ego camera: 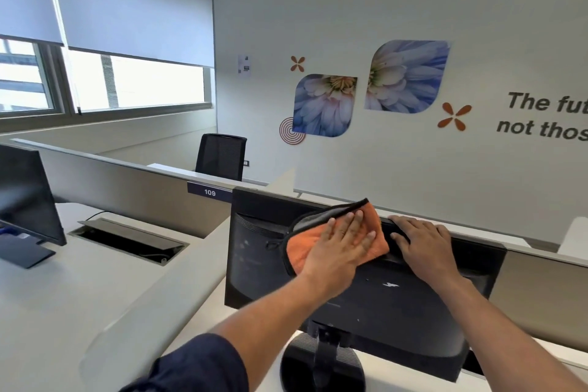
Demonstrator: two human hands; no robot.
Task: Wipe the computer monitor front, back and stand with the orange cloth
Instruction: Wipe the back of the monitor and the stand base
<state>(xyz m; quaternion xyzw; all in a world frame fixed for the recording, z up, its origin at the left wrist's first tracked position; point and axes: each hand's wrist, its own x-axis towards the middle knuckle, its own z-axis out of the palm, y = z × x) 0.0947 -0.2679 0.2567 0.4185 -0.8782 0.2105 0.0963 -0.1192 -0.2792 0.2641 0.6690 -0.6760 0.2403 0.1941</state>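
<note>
The black computer monitor [397, 302] stands on the desk with its back turned toward me. Its round black stand [321, 363] rests below on the white desktop. The orange cloth [305, 248], edged in black with a grey underside folded over, lies against the upper back of the monitor. My left hand [340, 245] presses flat on the cloth with fingers spread. My right hand [423, 242] rests on the monitor's top edge, fingers curled over it. The screen side is hidden from me.
A second monitor [25, 194] stands at the far left on the neighbouring desk [79, 280]. A cable hatch [127, 237] is sunk into that desk. Grey partitions [127, 181] with a "109" label divide the desks. A black office chair [221, 156] stands behind.
</note>
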